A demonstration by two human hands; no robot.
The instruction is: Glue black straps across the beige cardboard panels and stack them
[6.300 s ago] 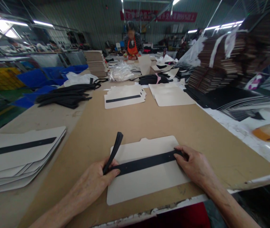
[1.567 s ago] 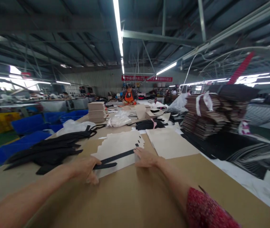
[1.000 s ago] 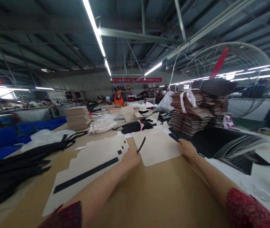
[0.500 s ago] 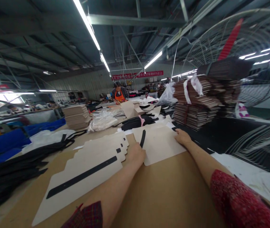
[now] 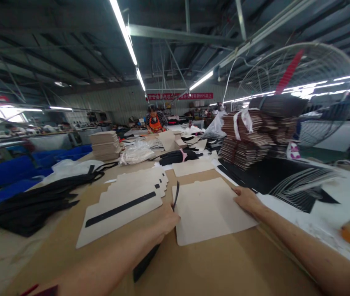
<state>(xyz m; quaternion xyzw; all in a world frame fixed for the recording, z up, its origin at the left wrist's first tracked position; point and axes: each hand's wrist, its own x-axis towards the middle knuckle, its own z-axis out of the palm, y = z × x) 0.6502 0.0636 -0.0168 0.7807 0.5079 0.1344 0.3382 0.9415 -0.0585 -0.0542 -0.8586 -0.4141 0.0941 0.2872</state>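
Note:
A beige board (image 5: pixel 213 211) with rounded corners lies flat on the brown table covering, between my two hands. My left hand (image 5: pixel 169 218) is closed around a black strip (image 5: pixel 176 196) at the board's left edge. One end of the strip stands up above the fingers, and a longer black length hangs out below the wrist. My right hand (image 5: pixel 248 200) pinches the board's right edge with its fingers together. To the left, several beige boards with black strips (image 5: pixel 121 209) lie overlapped in a fanned row. Behind the held board is another beige board (image 5: pixel 193 167).
Bundled brown stacks (image 5: pixel 244 137) stand at the right, beside a large fan (image 5: pixel 325 94). Black fabric (image 5: pixel 33 205) lies at the left near blue bins (image 5: pixel 8 172). A beige stack (image 5: pixel 104 146) and a plastic bag (image 5: pixel 136 153) sit farther back. A person in an orange apron (image 5: pixel 154 123) works across the table.
The beige board has come nearer to me, away from the board behind it, with my right hand at its edge. My left hand has moved down and left with the black strip.

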